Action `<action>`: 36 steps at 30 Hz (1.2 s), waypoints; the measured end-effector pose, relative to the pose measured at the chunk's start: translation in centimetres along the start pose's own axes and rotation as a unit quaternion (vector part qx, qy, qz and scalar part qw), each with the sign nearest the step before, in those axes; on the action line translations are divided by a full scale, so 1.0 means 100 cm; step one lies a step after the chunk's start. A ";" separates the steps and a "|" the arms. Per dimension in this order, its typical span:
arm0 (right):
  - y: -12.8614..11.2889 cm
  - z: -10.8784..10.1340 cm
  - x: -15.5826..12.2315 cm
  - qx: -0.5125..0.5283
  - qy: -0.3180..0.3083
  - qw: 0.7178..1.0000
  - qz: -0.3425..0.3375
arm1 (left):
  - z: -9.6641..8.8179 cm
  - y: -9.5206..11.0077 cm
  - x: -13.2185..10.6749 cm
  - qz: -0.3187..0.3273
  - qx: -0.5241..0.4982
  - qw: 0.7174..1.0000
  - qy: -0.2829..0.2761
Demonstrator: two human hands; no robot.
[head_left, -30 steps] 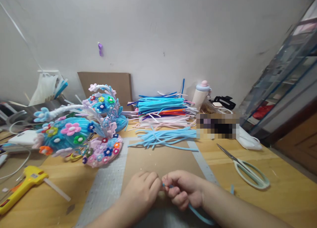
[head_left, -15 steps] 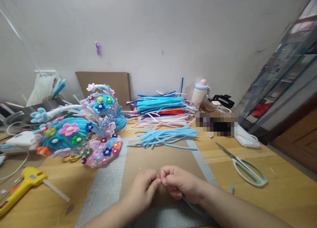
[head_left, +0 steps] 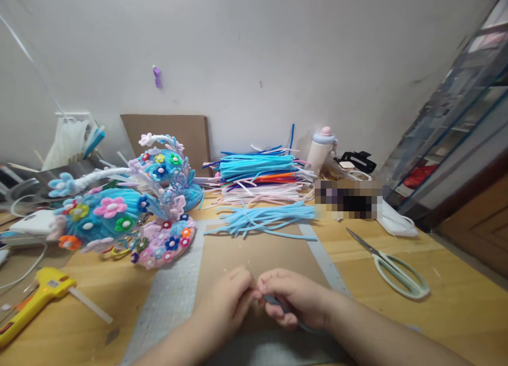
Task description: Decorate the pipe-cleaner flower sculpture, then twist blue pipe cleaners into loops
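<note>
My right hand (head_left: 296, 298) is closed around a light blue pipe cleaner (head_left: 278, 302), which runs across its palm and trails out below toward the lower right. My left hand (head_left: 236, 297) is pinched, its fingertips meeting those of the right hand above the brown board (head_left: 226, 255). The end of the pipe cleaner appears to lie in that pinch, though the fingers mostly cover it. Just beyond the hands lies a loose bundle of light blue pipe cleaners (head_left: 262, 220).
Scissors (head_left: 397, 270) lie to the right, a yellow glue gun (head_left: 47, 289) to the left. A flower-covered pipe-cleaner piece (head_left: 115, 217) stands at the left. Behind are a stacked pile of coloured pipe cleaners (head_left: 256, 167), a bottle (head_left: 320, 149) and a cardboard sheet (head_left: 166, 125).
The fingers of my right hand have loosened and tilted, so more of the pipe cleaner shows in the palm. Its trailing end has shifted. Both hands stay together at the same place.
</note>
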State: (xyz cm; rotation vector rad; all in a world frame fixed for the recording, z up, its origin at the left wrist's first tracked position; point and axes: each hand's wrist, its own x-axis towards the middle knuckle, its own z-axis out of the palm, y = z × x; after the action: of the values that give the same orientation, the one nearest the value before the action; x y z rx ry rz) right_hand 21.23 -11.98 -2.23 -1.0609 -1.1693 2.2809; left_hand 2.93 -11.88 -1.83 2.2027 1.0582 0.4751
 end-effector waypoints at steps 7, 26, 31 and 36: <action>0.004 -0.009 0.005 0.116 -0.012 0.993 0.024 | -0.002 0.000 0.000 -0.027 0.074 0.997 -0.026; 0.002 0.000 -0.004 -0.292 0.069 0.925 -0.234 | 0.001 -0.005 0.005 -0.138 -0.336 0.927 -0.089; 0.002 -0.001 -0.013 -0.685 0.123 0.604 -0.388 | -0.001 -0.009 0.010 -0.187 -0.494 0.839 -0.130; 0.003 -0.001 -0.015 -0.772 0.159 0.409 -0.460 | -0.003 -0.008 0.012 -0.269 -0.605 0.730 -0.172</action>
State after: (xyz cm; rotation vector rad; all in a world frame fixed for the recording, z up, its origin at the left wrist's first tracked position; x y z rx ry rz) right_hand 22.29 -13.03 -1.81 -0.6438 -2.5891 -0.3671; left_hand 3.01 -10.46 -2.14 0.7148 0.7458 0.3051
